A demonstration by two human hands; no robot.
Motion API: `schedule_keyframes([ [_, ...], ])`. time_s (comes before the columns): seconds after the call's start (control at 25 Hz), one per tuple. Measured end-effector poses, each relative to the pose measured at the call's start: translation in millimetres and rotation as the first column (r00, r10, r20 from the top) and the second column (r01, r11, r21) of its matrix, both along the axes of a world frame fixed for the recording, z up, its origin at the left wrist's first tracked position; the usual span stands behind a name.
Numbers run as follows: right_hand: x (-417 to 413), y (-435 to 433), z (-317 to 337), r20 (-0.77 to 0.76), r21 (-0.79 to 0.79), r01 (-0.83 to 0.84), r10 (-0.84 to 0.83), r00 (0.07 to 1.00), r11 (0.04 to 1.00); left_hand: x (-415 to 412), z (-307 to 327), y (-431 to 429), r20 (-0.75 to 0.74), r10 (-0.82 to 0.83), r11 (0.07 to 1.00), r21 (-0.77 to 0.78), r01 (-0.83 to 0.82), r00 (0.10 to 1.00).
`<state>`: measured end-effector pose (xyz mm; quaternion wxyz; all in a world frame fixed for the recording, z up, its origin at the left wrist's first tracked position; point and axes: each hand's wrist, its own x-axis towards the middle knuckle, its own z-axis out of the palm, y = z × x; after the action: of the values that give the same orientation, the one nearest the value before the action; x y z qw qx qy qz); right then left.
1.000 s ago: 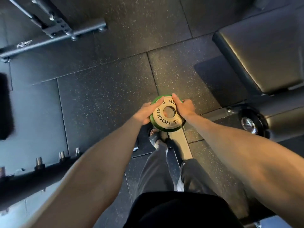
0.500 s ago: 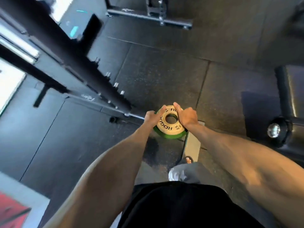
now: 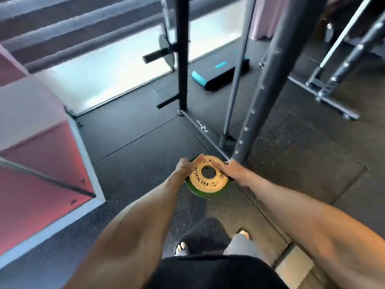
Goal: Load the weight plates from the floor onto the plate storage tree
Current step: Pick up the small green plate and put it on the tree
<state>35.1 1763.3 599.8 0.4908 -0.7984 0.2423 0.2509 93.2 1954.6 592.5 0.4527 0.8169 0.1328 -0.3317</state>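
My left hand (image 3: 185,166) and right hand (image 3: 231,172) clasp the flat tan-and-green round plate stack (image 3: 200,182), centre frame. The black pegged upright (image 3: 183,69), probably the tree, rises upper centre.

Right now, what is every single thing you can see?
Tan plate: one, tan, stacked on the green plate.
Green plate: one, green, under the tan plate.
Rack: one, black, just beyond the plates.
Dark plate: one, blurred, on a rack peg at the back.
Step platform: one, black and teal, on the floor behind the rack.
Floor mats: several, black, underfoot.
Left hand: one, grips the stack's left edge.
Right hand: one, grips its right edge.
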Motion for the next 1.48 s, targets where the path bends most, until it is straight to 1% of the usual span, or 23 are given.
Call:
schedule_keyframes([
  [0.12,40,61,2,-0.01,0.041,-0.159,0.16,0.987,0.986,15,8,70,0.013,0.051,0.998,-0.031,-0.051,0.999],
  [0.2,71,89,2,0.026,0.02,-0.241,0.24,0.97,0.97,29,18,104,0.032,0.047,0.998,-0.053,-0.046,0.998],
  [0.32,128,121,15,0.065,0.037,-0.371,0.368,0.928,0.928,55,31,141,0.044,0.056,0.993,-0.105,-0.051,0.997],
  [0.44,189,146,21,0.096,0.031,-0.463,0.459,0.883,0.886,92,36,167,0.069,0.121,0.99,-0.083,-0.115,0.99],
  [0.52,229,159,22,0.129,0.028,-0.493,0.486,0.864,0.869,123,41,175,0.102,0.16,0.987,-0.033,-0.157,0.982],
  [0.68,292,179,38,0.205,-0.052,-0.518,0.516,0.831,0.854,176,53,183,0.168,0.201,0.977,0.036,-0.21,0.965],
  [0.8,333,190,44,0.24,-0.093,-0.515,0.521,0.819,0.852,215,62,183,0.219,0.169,0.973,0.118,-0.198,0.961],
  [0.88,357,195,45,0.259,-0.078,-0.506,0.508,0.822,0.859,242,63,186,0.196,0.156,0.971,0.149,-0.187,0.968],
  [0.96,378,195,48,0.241,-0.057,-0.498,0.496,0.835,0.866,269,61,192,0.17,0.157,0.978,0.11,-0.177,0.973],
  [1.08,417,193,46,0.209,0.002,-0.445,0.435,0.876,0.895,316,56,199,0.194,0.142,0.987,0.048,-0.154,0.971],
  [1.16,448,194,42,0.183,0.032,-0.418,0.406,0.895,0.908,350,50,202,0.219,0.149,0.986,0.033,-0.16,0.964],
  [1.24,482,199,36,0.165,0.008,-0.421,0.414,0.895,0.907,388,41,211,0.216,0.149,0.986,0.047,-0.163,0.965],
  [1.32,521,207,29,0.15,-0.006,-0.39,0.387,0.91,0.921,433,34,218,0.211,0.108,0.991,0.056,-0.123,0.971],
  [1.48,585,231,40,0.158,-0.021,-0.281,0.281,0.947,0.96,527,28,237,0.231,-0.005,0.999,0.051,-0.007,0.973],
])
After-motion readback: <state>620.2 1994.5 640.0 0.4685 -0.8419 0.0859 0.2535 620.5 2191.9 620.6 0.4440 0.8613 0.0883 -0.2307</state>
